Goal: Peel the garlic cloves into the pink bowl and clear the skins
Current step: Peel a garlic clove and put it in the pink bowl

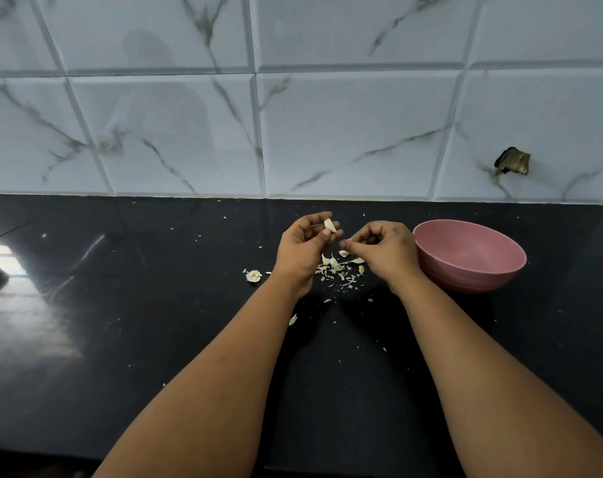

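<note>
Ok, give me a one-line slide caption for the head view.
Left hand holds a garlic clove above scattered skins; right hand pinches skin beside the pink bowl.

You have a single view, from the camera on your head, looking forward and down over your forearms at the black counter (155,305). It faces the tiled wall (327,115) squarely. The wide lens bends the edges. No second view shares the scene.
</note>
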`<state>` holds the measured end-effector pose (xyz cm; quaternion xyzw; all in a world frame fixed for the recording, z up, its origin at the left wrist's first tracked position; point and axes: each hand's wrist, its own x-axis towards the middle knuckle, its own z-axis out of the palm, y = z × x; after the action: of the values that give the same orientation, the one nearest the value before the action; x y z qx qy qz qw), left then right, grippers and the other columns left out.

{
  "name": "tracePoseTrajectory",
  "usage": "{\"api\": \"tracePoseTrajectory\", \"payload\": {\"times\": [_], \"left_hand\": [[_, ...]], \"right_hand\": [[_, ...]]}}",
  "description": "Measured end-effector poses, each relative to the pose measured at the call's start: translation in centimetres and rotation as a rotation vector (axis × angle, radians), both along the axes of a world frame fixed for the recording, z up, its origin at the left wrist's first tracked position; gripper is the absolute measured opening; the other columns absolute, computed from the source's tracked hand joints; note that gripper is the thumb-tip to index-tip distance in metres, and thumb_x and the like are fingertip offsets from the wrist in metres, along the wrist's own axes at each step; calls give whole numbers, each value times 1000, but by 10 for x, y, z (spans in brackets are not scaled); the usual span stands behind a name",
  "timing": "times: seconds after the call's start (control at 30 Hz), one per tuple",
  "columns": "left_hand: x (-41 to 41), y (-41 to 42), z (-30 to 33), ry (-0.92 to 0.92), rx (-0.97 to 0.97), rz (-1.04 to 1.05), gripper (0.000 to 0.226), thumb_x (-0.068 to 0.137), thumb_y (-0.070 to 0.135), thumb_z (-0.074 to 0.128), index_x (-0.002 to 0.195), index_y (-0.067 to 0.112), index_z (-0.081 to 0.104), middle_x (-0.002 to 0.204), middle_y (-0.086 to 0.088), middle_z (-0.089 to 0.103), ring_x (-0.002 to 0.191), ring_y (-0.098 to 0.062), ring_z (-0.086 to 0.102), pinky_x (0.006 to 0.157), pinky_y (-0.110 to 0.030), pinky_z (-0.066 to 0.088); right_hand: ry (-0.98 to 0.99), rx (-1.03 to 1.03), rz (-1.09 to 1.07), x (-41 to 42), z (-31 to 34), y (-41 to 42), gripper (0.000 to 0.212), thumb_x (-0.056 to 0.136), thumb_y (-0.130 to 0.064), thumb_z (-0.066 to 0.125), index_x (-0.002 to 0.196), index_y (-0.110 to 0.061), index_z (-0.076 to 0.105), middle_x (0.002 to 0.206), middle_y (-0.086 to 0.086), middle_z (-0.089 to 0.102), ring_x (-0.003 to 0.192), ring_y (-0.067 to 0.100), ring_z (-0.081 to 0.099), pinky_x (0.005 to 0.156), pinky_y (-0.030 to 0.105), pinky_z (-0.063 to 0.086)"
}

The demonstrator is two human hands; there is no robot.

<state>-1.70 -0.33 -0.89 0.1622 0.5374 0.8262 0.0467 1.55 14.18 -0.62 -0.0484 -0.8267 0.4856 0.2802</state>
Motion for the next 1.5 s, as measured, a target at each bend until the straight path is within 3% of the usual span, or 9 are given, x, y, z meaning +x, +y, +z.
{"api": "tracePoseTrajectory", "payload": {"times": [0.17, 0.37, 0.5, 0.67, 0.77, 0.93, 1.1, 1.3, 1.5], "left_hand": [[1, 1, 1, -12, 3, 14, 25, 97, -9, 49, 120, -6, 58, 99, -16, 67, 90, -19, 68, 89, -24, 55], [3, 2, 2, -17, -33, 36, 28, 97, -10, 46, 123, -10, 55, 101, -17, 66, 87, -17, 69, 88, -23, 55], [4, 2, 2, -20, -50, 37, 26, 96, -5, 54, 122, -7, 57, 102, -15, 68, 93, -22, 67, 93, -29, 52], [5, 2, 1, 4, -56, 47, 20, 93, -2, 61, 113, -2, 63, 96, -12, 70, 84, -15, 71, 81, -22, 56], [4, 2, 0, 4, -60, 35, 22, 94, -6, 57, 115, -4, 62, 104, -17, 70, 94, -20, 69, 88, -24, 56], [5, 3, -1, 29, -123, 42, 24, 95, -8, 55, 118, -6, 62, 105, -20, 69, 104, -26, 66, 94, -29, 52], [4, 4, -2, 55, -206, 79, 22, 94, -8, 55, 112, 0, 66, 100, -17, 71, 105, -30, 66, 99, -39, 50], [2, 6, -6, 155, -321, 137, 19, 93, -4, 60, 97, 11, 70, 89, -8, 73, 84, -15, 70, 87, -33, 56], [-2, 6, -9, 202, -389, 185, 19, 93, -4, 59, 102, 6, 72, 84, 0, 73, 74, -1, 69, 74, -19, 55]], "right_hand": [[-54, 98, 11, -2, -1, -1, 8, 84, -27, 75, 88, -21, 78, 74, -9, 72, 63, -3, 61, 56, 5, 41], [-101, 110, -42, 1, 1, 0, 25, 63, -17, 88, 60, -21, 64, 70, -1, 69, 59, 9, 60, 55, 24, 49], [-40, 115, -54, 2, 3, -6, 21, 74, -8, 67, 61, -25, 68, 59, -14, 65, 53, -7, 56, 49, 5, 38], [-140, -57, -23, 0, 8, -7, 37, 81, -32, 47, 53, -17, 67, 54, -8, 65, 47, 2, 56, 55, 24, 42], [-132, 100, -41, -1, 3, -6, 46, 92, -47, 54, 63, -16, 73, 59, -5, 67, 55, 6, 61, 59, 25, 43], [70, 36, -122, 0, 4, 1, 19, 73, -23, 83, 66, -22, 66, 65, -8, 66, 58, 6, 60, 55, 18, 46], [112, -13, -44, -2, 2, -2, 8, 80, -18, 77, 83, -24, 73, 78, -6, 71, 72, 8, 66, 69, 23, 53], [68, -25, 131, -1, 1, -10, 12, 82, -12, 76, 93, -18, 75, 76, -2, 74, 74, 9, 72, 74, 26, 58], [90, -13, 149, 1, 2, -10, 18, 82, -7, 75, 95, -20, 74, 77, -2, 72, 72, 7, 70, 74, 24, 58]]}}
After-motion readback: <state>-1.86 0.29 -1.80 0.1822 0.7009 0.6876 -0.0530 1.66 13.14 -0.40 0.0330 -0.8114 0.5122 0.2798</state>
